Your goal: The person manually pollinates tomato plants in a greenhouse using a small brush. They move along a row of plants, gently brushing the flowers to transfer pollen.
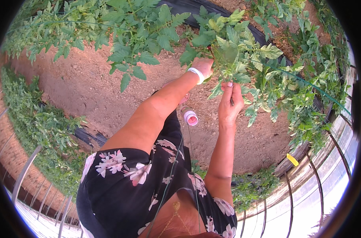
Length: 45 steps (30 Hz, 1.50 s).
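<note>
My left hand (203, 67), with a white band at its wrist, reaches into a leafy tomato plant (232, 43). Its fingers curl away from view beside a stem, and whatever they grip is hidden. To its right and nearer me, my right hand (232, 100) pinches a thin stick between thumb and fingers. The stick's dark end (232, 102) shows below the fingers; its other end is lost against the leaves. Between my forearms, a small pink-and-white jar (190, 118) appears with its round pink end toward me.
Tomato foliage (140, 31) runs across the far side, with dark plastic sheeting (263, 39) along the row. A green string (307, 83) crosses the plants at right. Reddish soil (69, 79) lies between rows. Curved metal hoops (317, 182) and a yellow strip (292, 159) stand at lower right.
</note>
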### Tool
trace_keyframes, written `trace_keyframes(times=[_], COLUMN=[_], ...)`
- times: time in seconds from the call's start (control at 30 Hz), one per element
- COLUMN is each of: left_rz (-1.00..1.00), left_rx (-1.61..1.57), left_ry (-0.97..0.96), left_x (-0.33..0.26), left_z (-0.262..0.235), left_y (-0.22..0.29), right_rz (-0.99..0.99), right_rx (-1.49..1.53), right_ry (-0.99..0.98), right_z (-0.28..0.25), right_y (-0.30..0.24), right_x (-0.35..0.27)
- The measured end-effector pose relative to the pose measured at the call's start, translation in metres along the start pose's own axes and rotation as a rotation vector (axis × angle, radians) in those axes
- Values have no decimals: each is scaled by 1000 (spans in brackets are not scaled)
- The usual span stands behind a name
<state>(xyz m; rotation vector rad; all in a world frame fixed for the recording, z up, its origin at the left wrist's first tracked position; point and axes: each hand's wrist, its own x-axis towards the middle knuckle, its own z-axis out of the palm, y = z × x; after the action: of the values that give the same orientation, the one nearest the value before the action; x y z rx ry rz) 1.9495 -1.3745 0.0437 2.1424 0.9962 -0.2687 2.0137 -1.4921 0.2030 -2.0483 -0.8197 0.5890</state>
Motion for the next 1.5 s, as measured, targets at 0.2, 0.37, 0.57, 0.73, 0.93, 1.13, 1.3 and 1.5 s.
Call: trace_keyframes(times=[0.2,0.37,0.57,0.73,0.93,1.13,1.3,1.5], left_rz=[17,8,16,1,7,16,4,23], left_rx=[24,29,30,53,56,25,60,95], left_ry=[33,31,48,21,40,41,26,48], left_x=[-2,-3,-3,0,2,2,3,3], left_z=[3,4,3,5,8,3,4,5], left_y=[0,0,2,2,1,1,0,-1], right_rz=[-86,-50,-46,-41,40,84,92,109], right_rx=[-9,20,50,-5,132,177,94,159], right_ry=[-31,-44,-4,-35,-62,37,17,57], right_z=[16,15,12,6,0,-12,-6,-5], right_y=[5,2,8,13,12,9,13,13], right_x=[6,3,3,1,-4,-7,-2,-4])
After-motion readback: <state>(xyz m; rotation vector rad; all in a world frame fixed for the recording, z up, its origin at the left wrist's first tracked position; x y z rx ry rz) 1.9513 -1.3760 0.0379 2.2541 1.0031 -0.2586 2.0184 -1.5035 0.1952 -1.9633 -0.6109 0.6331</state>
